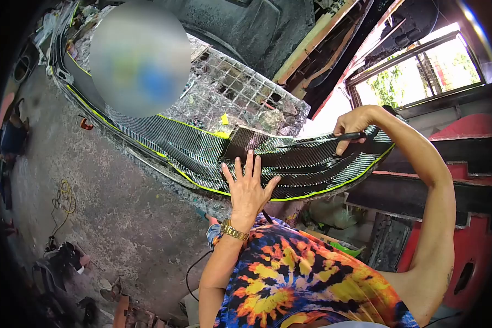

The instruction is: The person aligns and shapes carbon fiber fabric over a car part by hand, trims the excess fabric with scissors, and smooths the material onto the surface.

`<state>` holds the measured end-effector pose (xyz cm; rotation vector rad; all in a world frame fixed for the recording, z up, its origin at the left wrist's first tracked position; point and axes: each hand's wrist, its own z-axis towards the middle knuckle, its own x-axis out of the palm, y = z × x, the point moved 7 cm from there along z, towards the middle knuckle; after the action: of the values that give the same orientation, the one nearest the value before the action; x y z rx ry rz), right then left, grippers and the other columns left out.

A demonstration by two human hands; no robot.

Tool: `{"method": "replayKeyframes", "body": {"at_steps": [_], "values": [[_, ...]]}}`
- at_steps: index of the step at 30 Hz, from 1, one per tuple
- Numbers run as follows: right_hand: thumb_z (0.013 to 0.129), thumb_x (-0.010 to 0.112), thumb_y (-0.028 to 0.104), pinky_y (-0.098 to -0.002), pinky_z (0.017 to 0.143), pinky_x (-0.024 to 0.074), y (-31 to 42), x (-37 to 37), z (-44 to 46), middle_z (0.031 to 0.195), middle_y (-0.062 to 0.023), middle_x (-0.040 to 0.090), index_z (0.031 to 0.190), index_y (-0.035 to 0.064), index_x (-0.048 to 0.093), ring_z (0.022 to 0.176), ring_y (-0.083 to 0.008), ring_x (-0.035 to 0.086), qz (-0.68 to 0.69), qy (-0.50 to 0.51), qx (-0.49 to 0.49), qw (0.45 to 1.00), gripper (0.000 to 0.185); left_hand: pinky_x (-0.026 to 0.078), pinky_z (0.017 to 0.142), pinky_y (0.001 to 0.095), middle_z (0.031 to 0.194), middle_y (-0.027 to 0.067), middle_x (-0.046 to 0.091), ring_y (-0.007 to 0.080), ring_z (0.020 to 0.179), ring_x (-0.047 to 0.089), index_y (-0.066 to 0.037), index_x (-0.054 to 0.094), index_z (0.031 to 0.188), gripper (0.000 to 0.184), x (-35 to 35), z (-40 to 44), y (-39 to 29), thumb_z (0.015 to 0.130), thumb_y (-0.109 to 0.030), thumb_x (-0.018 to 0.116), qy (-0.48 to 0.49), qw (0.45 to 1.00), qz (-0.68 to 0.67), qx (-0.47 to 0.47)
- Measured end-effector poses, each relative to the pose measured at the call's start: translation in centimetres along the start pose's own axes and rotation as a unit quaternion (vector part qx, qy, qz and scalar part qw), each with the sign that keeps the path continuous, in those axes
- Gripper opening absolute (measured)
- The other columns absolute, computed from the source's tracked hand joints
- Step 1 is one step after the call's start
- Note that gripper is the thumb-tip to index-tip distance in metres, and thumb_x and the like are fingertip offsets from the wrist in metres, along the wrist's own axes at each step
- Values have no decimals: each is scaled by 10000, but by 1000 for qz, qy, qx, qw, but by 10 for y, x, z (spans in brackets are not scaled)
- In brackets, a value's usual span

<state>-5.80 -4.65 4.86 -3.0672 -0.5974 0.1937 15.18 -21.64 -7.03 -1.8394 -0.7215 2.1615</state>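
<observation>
A long curved strip of black carbon-fibre cloth (306,169), edged with bright yellow-green tape, lies in a long mould in front of me. My left hand (247,188) presses flat on it with fingers spread, the fingertips at a darker square patch (240,143). A gold watch (234,230) is on that wrist. My right hand (353,130) is closed around a black-handled tool (351,136) with a thin metal shaft. The shaft points left along the cloth's far edge; its exact tip is hard to make out.
Beyond the strip stands a metal grid (229,74) under crumpled clear plastic film. Dark panels lean at the back near a window (421,71). A yellow cable (64,198) lies on the stained floor at left. A blurred round area hides part of the scene.
</observation>
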Motion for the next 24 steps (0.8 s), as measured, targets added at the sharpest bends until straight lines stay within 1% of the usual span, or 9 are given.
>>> {"method": "replayKeyframes", "body": {"at_steps": [3, 10, 12, 13, 15, 16, 17, 19, 24], "values": [[738, 844, 476, -248, 409, 410, 0, 1, -3, 533, 7, 543, 632, 93, 550, 439, -99, 540, 7, -3, -19, 1000, 494, 141, 1135, 638, 1518, 107, 416, 376, 1329, 436, -64, 533, 1386, 761, -2, 0, 0, 909, -654, 471, -5, 1000, -4, 2], [749, 843, 448, -250, 402, 399, 1, 1, -11, 519, 6, 538, 626, 86, 555, 429, -101, 540, 14, -17, -29, 999, 479, 137, 1139, 633, 1514, 107, 421, 379, 1320, 444, -59, 539, 1381, 763, -5, -1, 1, 900, -650, 493, -4, 1000, -15, 1], [739, 836, 496, -247, 402, 434, -2, 3, -9, 541, 3, 543, 655, 92, 564, 442, -97, 555, 14, 2, -42, 999, 494, 137, 1140, 630, 1514, 106, 421, 382, 1319, 445, -54, 537, 1380, 766, -8, -3, 0, 898, -647, 499, -4, 1000, -17, 3], [739, 836, 496, -247, 402, 434, -4, 3, -8, 541, 3, 543, 655, 92, 564, 442, -97, 555, 12, 3, -42, 999, 494, 137, 1140, 630, 1514, 106, 421, 382, 1319, 445, -54, 537, 1380, 766, -7, -3, 1, 898, -647, 499, -4, 1000, -17, 1], [748, 814, 536, -270, 440, 470, -10, 6, -6, 576, -2, 563, 694, 89, 575, 476, -115, 588, 3, 36, -4, 999, 510, 139, 1142, 628, 1514, 106, 420, 386, 1315, 446, -50, 537, 1379, 767, -6, -2, 0, 897, -646, 500, -7, 1000, -20, 3], [766, 808, 518, -254, 469, 474, -13, 5, -9, 628, -18, 597, 738, 75, 581, 518, -117, 605, 5, 45, 43, 998, 499, 139, 1142, 628, 1514, 106, 420, 386, 1315, 446, -50, 537, 1379, 767, -6, -2, 0, 897, -646, 500, -7, 1000, -20, 2], [766, 808, 518, -254, 469, 474, -9, 4, -10, 628, -18, 597, 738, 75, 581, 518, -117, 605, 4, 45, 43, 998, 499, 141, 1142, 627, 1513, 106, 419, 387, 1312, 448, -50, 538, 1378, 766, -6, -1, 0, 897, -645, 502, -9, 1000, -21, 3], [766, 788, 559, -253, 481, 494, -2, 7, -15, 633, -10, 596, 764, 78, 593, 523, -118, 612, 15, 65, 56, 996, 519, 143, 1142, 626, 1513, 106, 419, 388, 1309, 449, -49, 538, 1378, 765, -10, -3, 1, 897, -643, 503, -11, 1000, -23, 3], [784, 759, 579, -245, 478, 492, 10, 3, 5, 635, 1, 597, 801, 94, 614, 526, -112, 617, 12, 81, 21, 996, 506, 146, 1141, 627, 1514, 112, 418, 390, 1316, 444, -50, 539, 1378, 761, -5, -2, 0, 898, -640, 505, -6, 1000, -22, 1]]}}
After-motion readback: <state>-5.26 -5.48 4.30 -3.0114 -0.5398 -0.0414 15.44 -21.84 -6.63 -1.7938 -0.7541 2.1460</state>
